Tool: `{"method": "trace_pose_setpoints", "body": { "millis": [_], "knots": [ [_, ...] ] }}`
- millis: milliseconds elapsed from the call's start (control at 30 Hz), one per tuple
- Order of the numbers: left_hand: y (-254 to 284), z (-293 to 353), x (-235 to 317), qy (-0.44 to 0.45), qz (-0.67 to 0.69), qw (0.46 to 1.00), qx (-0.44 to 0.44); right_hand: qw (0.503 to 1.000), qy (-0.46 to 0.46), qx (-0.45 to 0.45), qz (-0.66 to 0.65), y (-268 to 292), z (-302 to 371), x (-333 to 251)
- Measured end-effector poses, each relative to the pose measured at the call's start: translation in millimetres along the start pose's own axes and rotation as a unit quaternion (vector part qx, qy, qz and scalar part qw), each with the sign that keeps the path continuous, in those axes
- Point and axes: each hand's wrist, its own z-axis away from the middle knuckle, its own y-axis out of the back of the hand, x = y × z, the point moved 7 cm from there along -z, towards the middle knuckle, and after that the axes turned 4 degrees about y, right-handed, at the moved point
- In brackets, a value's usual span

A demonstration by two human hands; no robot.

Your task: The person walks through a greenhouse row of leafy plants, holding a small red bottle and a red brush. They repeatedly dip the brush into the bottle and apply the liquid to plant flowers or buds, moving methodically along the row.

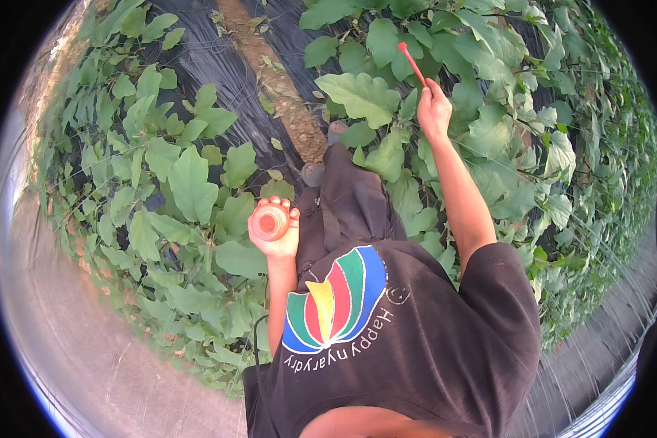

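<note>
Leftmost, noted a dense bank of broad green foliage (pixel 190 186) beside black plastic sheeting (pixel 204 51). Nothing readable there to sort plants already dealt with from those left over; cannot tally progress on this side. At the inner edge of that bank, found the small orange-red container (pixel 271 223), seated in the left hand (pixel 283 244), with fingers curled round its wall and round face turned up toward the camera. Reddish within; cannot tell contents from wall, so no reading on how much is used up. Centrally, a strip of bare soil (pixel 285 91) with grey sandals (pixel 312 174) at its near end. Further right, over the leaves, the red stick (pixel 413 66): gripped near its lower end in the closed right hand (pixel 434 115), slanting up and leftward to a knobbed tip, well apart from the container. Cannot tell whether touching a leaf. Judged under way rather than finished: both pieces in hand, neither set down. Farthest right, more leafy plants (pixel 493 142), crowded and overlapping; again, no visible sign of how many done, how many left.
</note>
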Motion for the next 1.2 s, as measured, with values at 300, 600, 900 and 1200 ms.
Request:
{"method": "trace_pose_setpoints", "body": {
  "millis": [300, 600, 900, 1200],
  "knots": [
    [-4.8, -7.5, -12.7, -0.029, 0.001, 0.998, 0.05, 0.94, -0.169, -0.256, 0.15, -81.0, -43.9, 112.2],
    [-13.9, -15.8, -29.3, -0.007, -0.018, 0.994, 0.104, 0.901, -0.138, -0.318, 0.261, -127.4, -51.2, 171.8],
    [1.6, -5.1, -31.2, 0.012, -0.053, 0.979, 0.195, 0.863, -0.049, -0.381, 0.328, -178.4, -41.7, 200.5],
    [-3.9, -16.5, -29.6, 0.012, -0.045, 0.977, 0.207, 0.829, 0.038, -0.435, 0.349, -183.8, -20.1, 196.7]
  ]
}}
